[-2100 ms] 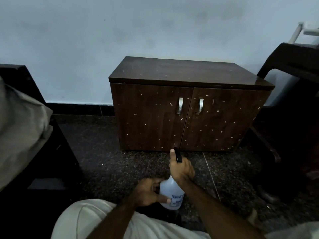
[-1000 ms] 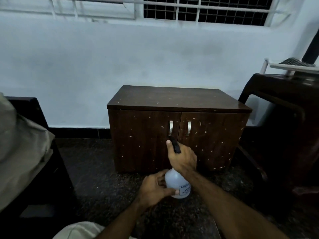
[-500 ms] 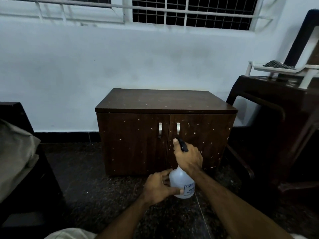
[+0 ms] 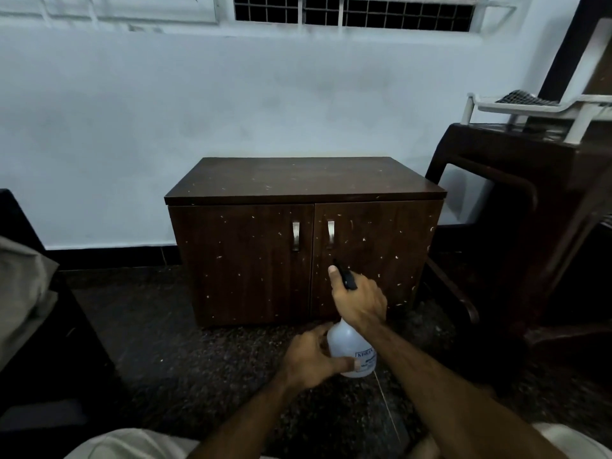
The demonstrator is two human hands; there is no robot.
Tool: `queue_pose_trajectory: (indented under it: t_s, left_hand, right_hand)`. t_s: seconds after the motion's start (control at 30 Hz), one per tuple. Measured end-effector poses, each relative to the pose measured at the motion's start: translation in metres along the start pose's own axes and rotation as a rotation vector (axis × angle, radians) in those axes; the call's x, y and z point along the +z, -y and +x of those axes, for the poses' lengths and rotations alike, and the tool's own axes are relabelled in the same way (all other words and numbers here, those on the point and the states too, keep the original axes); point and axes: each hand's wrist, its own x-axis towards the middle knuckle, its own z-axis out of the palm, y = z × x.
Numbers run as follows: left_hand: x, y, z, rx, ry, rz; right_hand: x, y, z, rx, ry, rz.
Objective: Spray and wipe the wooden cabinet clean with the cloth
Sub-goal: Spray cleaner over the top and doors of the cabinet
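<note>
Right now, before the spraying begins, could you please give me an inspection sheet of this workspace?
Surface: wooden cabinet, doors closed, pale specks on top and fronts.
Job's things: spray bottle held upright before the right door; cloth not seen.
Clutter: nothing seen on the cabinet top.
Grippers: right hand grips the black sprayer head; left hand holds the bottle body.
Cables: nothing seen.
Surroundings: dark speckled floor, pale wall, barred window, dark chair at right.
</note>
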Motion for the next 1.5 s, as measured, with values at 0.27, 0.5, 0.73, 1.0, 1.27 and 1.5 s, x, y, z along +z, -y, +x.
queue_pose_trajectory:
  t_s: [0.27, 0.5, 0.73, 1.0, 1.27, 1.5]
  left_hand:
    - [0.003, 0.015, -0.008, -0.069, 0.099, 0.273]
    - [-0.001, 0.038, -0.008, -0.045, 0.15, 0.466]
    - [0.009, 0.031, -0.001, 0.0, 0.217, 0.515]
    - [0.026, 0.02, 0.016, 0.021, 0.27, 0.563]
    - [0.035, 0.003, 0.037, 0.033, 0.272, 0.571]
    - [0.05, -0.007, 0.05, 0.029, 0.278, 0.566]
  right_hand:
    - [0.034, -0.021, -0.021, 0.218, 0.08, 0.002]
    - [0.07, -0.06, -0.029, 0.459, 0.18, 0.184]
    - [0.056, -0.077, -0.034, 0.598, 0.156, 0.308]
    - [0.04, -0.104, -0.036, 0.65, 0.042, 0.584]
    - [0.034, -0.121, -0.026, 0.775, -0.121, 0.746]
    - [0.027, -0.135, -0.019, 0.844, -0.228, 0.809]
